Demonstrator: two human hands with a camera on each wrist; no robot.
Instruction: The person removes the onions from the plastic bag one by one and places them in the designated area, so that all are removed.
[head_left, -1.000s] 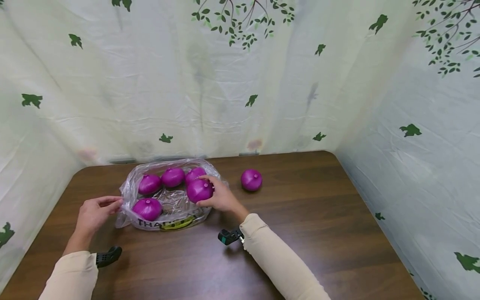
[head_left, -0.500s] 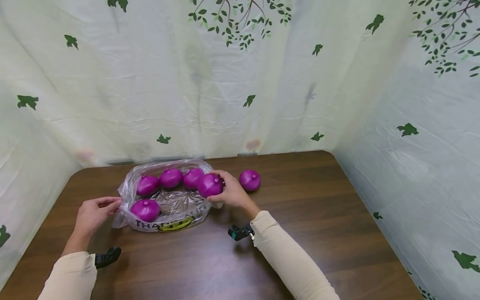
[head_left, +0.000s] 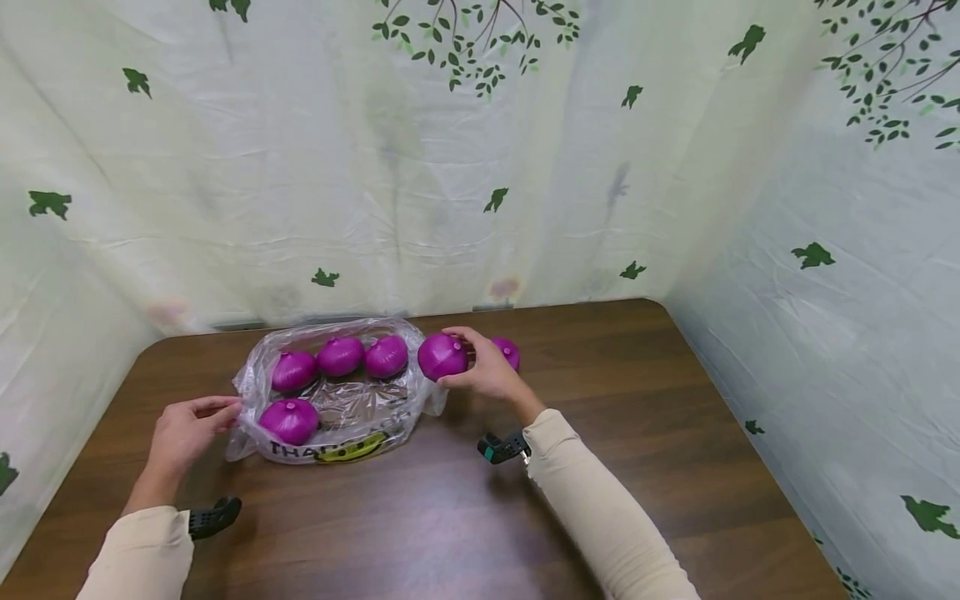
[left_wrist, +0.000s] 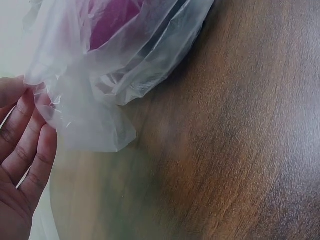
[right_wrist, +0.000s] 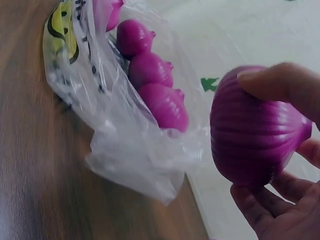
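Note:
A clear plastic bag [head_left: 352, 408] lies open on the brown table [head_left: 645, 467], with several purple onions [head_left: 340, 356] in it. My right hand [head_left: 487, 371] grips one purple onion [head_left: 442, 356] just past the bag's right rim, lifted off the table; the right wrist view shows fingers and thumb curled round this onion [right_wrist: 255, 142] beside the bag [right_wrist: 125, 145]. Another onion [head_left: 510, 352] lies on the table behind that hand, partly hidden. My left hand [head_left: 187, 429] pinches the bag's left edge [left_wrist: 80, 115].
Leaf-printed cloth walls [head_left: 450, 167] close in the table at the back and on both sides. Bare wood [head_left: 420, 533] stretches in front of the bag and off to the right.
My right hand has lifted one onion out of the bag and carried it rightwards past the rim, towards the loose onion. The left hand keeps its hold on the bag's edge.

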